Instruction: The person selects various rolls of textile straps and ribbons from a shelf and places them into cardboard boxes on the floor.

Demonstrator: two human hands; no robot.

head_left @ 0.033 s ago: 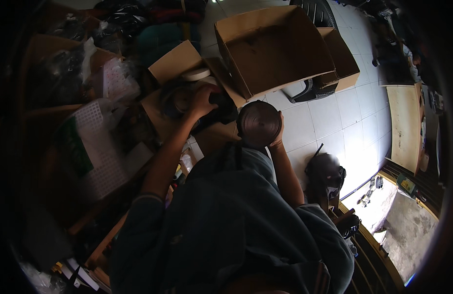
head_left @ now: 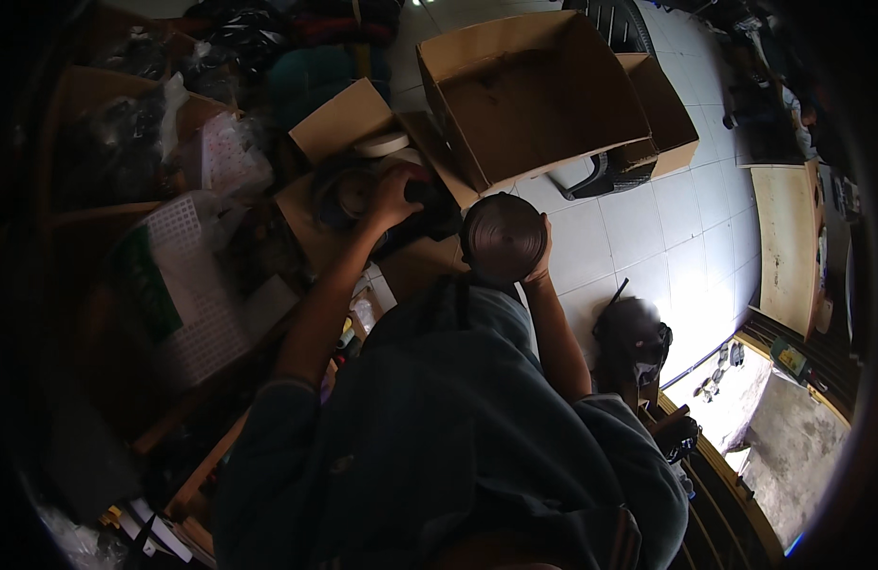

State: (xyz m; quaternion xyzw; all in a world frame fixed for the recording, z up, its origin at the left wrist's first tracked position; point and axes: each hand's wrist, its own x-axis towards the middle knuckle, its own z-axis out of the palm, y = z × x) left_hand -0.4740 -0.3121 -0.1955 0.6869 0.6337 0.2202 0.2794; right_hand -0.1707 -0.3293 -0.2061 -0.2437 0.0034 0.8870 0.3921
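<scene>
your right hand [head_left: 542, 249] is wrapped round the edge of a dark round reel of wound tape or strap [head_left: 503, 237], held up near the centre of the frame with its flat face toward you; the fingers are clamped on its right rim. your left hand [head_left: 393, 197] reaches up and left of centre into a low open cardboard box [head_left: 311, 211], lying on a dark rounded item [head_left: 428, 201] there. its fingers curl over that item, but in this dim light you cannot tell whether they are gripping it or only resting on it.

as a judgement, you are midway through sorting or pulling out reels: one is already lifted clear, the other hand is at the box. the next move calls for a firm hold with the left fingers before lifting, and a steady right wrist so the reel does not tip.

your left forearm stretches long and nearly straight from lower centre toward the upper left; your right forearm is bent close, rising steeply to the reel. a pale roll [head_left: 382, 144] sits just above the left hand. a large empty brown cardboard carton [head_left: 539, 95] stands at the upper centre, on a dark plastic stool [head_left: 605, 174] over the white tiled floor [head_left: 667, 237].
</scene>
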